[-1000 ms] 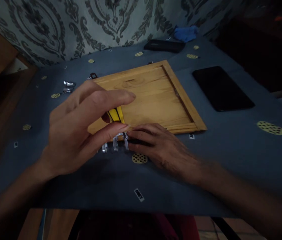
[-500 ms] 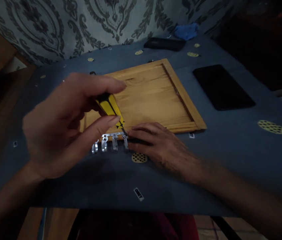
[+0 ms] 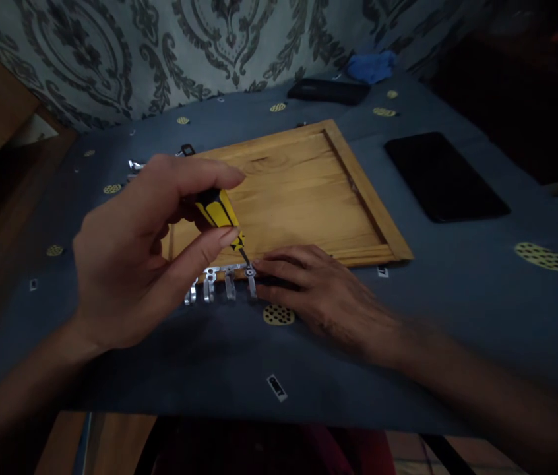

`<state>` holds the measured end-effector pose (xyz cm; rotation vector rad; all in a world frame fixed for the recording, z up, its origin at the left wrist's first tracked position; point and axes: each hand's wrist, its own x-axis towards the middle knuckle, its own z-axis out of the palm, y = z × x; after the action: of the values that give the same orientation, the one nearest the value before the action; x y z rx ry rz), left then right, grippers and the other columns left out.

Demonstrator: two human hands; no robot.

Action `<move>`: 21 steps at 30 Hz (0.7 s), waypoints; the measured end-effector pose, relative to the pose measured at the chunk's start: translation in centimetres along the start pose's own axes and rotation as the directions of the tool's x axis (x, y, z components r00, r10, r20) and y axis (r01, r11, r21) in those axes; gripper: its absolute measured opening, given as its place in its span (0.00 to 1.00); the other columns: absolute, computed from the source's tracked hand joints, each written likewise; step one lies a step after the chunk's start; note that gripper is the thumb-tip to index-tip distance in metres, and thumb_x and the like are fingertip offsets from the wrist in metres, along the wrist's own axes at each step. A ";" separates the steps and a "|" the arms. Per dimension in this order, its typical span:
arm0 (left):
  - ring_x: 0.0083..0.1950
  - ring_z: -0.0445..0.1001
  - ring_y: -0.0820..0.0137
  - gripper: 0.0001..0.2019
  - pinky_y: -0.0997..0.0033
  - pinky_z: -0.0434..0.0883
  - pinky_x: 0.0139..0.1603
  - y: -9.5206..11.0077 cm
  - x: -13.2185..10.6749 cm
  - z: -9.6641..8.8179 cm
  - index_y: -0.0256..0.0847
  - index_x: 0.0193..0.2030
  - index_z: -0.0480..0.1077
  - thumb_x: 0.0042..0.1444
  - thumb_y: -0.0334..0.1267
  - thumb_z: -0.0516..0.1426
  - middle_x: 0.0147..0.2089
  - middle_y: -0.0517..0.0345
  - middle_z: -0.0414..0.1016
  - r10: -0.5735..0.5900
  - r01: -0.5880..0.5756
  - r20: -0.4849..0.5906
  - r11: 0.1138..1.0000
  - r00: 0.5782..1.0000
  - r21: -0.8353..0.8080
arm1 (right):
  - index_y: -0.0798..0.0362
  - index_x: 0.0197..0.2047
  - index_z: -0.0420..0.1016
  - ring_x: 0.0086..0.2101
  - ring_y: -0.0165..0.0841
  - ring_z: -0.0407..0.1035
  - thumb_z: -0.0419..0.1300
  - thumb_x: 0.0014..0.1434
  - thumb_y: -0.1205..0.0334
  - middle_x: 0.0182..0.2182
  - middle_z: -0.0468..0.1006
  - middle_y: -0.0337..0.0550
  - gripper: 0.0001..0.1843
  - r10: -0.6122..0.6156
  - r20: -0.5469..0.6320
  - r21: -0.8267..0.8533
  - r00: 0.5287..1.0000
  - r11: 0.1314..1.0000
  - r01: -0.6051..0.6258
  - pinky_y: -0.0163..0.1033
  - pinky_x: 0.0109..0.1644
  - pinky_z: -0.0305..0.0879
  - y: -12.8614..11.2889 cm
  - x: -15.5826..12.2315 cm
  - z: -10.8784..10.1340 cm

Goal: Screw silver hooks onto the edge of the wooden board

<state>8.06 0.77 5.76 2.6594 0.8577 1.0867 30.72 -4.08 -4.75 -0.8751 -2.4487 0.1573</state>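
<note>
My left hand (image 3: 145, 251) is closed round a yellow-and-black screwdriver (image 3: 218, 212), thumb and fingertips pinching its handle. The tip points down onto a silver metal hook rack (image 3: 222, 280) lying against the near edge of a wooden board (image 3: 303, 191). My right hand (image 3: 318, 290) rests flat on the blue cloth, fingers pressed together on the right end of the hook rack, next to the screwdriver tip.
A black phone (image 3: 444, 175) lies to the right of the board. Another dark device (image 3: 328, 90) and a blue cloth bundle (image 3: 371, 66) sit at the far edge. Small metal parts (image 3: 134, 166) lie at the left. The table's near edge runs below my arms.
My left hand has turned on the screwdriver, swinging left and back right, so more of the yellow handle shows. The right hand has stayed in place on the rack.
</note>
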 end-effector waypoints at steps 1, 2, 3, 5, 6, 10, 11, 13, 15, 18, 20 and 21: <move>0.45 0.78 0.70 0.14 0.69 0.78 0.43 0.0 0.0 0.0 0.42 0.54 0.73 0.63 0.34 0.62 0.48 0.58 0.80 0.003 -0.003 -0.005 1.000 1.000 0.006 | 0.49 0.56 0.79 0.57 0.43 0.70 0.56 0.67 0.71 0.56 0.81 0.48 0.18 -0.002 0.002 -0.001 1.000 1.000 0.002 0.52 0.58 0.71 0.0 0.0 0.0; 0.44 0.78 0.70 0.14 0.70 0.78 0.43 0.0 0.0 0.0 0.41 0.54 0.73 0.62 0.34 0.63 0.48 0.58 0.80 0.005 -0.005 -0.013 1.000 1.000 0.010 | 0.50 0.56 0.79 0.57 0.43 0.70 0.56 0.67 0.71 0.56 0.81 0.48 0.18 -0.007 -0.001 -0.002 1.000 1.000 0.007 0.53 0.58 0.71 0.0 0.0 0.0; 0.44 0.78 0.71 0.14 0.71 0.78 0.43 0.0 -0.1 0.0 0.42 0.54 0.73 0.62 0.33 0.63 0.48 0.58 0.80 0.006 -0.006 -0.016 1.000 1.000 0.010 | 0.50 0.56 0.79 0.57 0.44 0.70 0.56 0.67 0.71 0.56 0.81 0.48 0.18 -0.011 -0.004 -0.003 1.000 1.000 0.011 0.53 0.58 0.71 0.1 -0.1 0.0; 0.43 0.78 0.72 0.14 0.72 0.78 0.43 0.0 0.0 0.1 0.43 0.54 0.73 0.62 0.33 0.63 0.48 0.59 0.80 0.005 -0.005 -0.018 1.000 1.000 0.006 | 0.51 0.55 0.79 0.57 0.44 0.70 0.56 0.67 0.71 0.55 0.81 0.48 0.18 -0.016 -0.008 -0.005 1.000 1.000 0.015 0.53 0.58 0.71 0.0 -0.1 0.1; 0.43 0.78 0.72 0.14 0.72 0.78 0.43 0.0 0.0 0.0 0.43 0.54 0.73 0.62 0.32 0.63 0.48 0.59 0.80 0.006 -0.006 -0.013 1.000 1.000 0.008 | 0.51 0.55 0.80 0.57 0.44 0.70 0.56 0.67 0.72 0.55 0.81 0.48 0.18 -0.015 -0.015 -0.007 1.000 1.000 0.015 0.53 0.57 0.71 0.0 -0.1 0.1; 0.42 0.78 0.73 0.13 0.72 0.80 0.43 0.0 0.1 0.0 0.42 0.54 0.72 0.63 0.34 0.63 0.48 0.60 0.80 0.044 -0.043 -0.007 0.997 0.999 0.061 | 0.51 0.54 0.80 0.57 0.45 0.69 0.56 0.68 0.71 0.55 0.81 0.49 0.17 -0.006 -0.019 -0.018 1.000 1.000 0.006 0.53 0.57 0.71 0.0 -0.1 0.1; 0.42 0.79 0.73 0.13 0.71 0.80 0.42 0.0 0.1 0.0 0.42 0.54 0.72 0.63 0.35 0.63 0.48 0.61 0.80 0.058 -0.057 -0.008 0.995 0.998 0.081 | 0.51 0.54 0.80 0.57 0.44 0.69 0.56 0.68 0.71 0.56 0.81 0.49 0.17 -0.007 -0.017 -0.017 1.000 1.000 0.007 0.53 0.57 0.71 0.0 -0.1 0.1; 0.41 0.79 0.73 0.12 0.71 0.80 0.42 -0.1 0.1 0.1 0.42 0.53 0.72 0.64 0.37 0.63 0.47 0.61 0.79 0.084 -0.083 0.001 0.990 0.996 0.110 | 0.51 0.55 0.80 0.56 0.44 0.69 0.56 0.67 0.70 0.56 0.81 0.48 0.17 -0.011 -0.016 -0.010 1.000 1.000 0.011 0.53 0.57 0.71 0.0 -0.1 0.1; 0.40 0.80 0.73 0.12 0.72 0.80 0.41 -0.2 0.1 0.1 0.42 0.53 0.70 0.65 0.37 0.62 0.47 0.60 0.79 0.108 -0.109 0.021 0.986 0.994 0.128 | 0.51 0.54 0.80 0.56 0.43 0.69 0.56 0.67 0.72 0.55 0.81 0.48 0.17 -0.017 -0.036 -0.011 0.999 1.000 0.016 0.52 0.57 0.71 0.0 -0.1 0.1; 0.37 0.79 0.75 0.13 0.75 0.80 0.39 -0.3 0.1 0.2 0.42 0.54 0.70 0.65 0.38 0.63 0.47 0.60 0.80 0.136 -0.139 0.031 0.979 0.990 0.146 | 0.51 0.54 0.80 0.55 0.44 0.70 0.56 0.66 0.73 0.55 0.81 0.48 0.18 -0.023 -0.045 -0.022 0.999 1.000 0.022 0.52 0.56 0.72 0.0 -0.2 0.1; 0.36 0.79 0.75 0.13 0.75 0.79 0.38 -0.4 0.1 0.3 0.43 0.55 0.70 0.65 0.37 0.63 0.47 0.60 0.80 0.140 -0.143 0.029 0.979 0.990 0.149 | 0.51 0.54 0.80 0.55 0.44 0.70 0.57 0.65 0.73 0.55 0.81 0.48 0.18 -0.019 -0.032 -0.023 0.999 1.000 0.018 0.53 0.57 0.72 0.0 -0.2 0.1; 0.36 0.79 0.75 0.13 0.75 0.79 0.38 -0.5 0.1 0.3 0.44 0.55 0.70 0.65 0.36 0.63 0.48 0.60 0.80 0.138 -0.140 0.026 0.980 0.990 0.144 | 0.51 0.54 0.80 0.56 0.44 0.70 0.58 0.65 0.73 0.55 0.81 0.48 0.18 -0.015 -0.025 -0.021 1.000 1.000 0.014 0.53 0.57 0.72 0.0 -0.2 0.2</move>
<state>8.09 1.23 5.41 2.8837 0.7868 1.0687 30.74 -4.18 -4.96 -0.8630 -2.4372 0.1146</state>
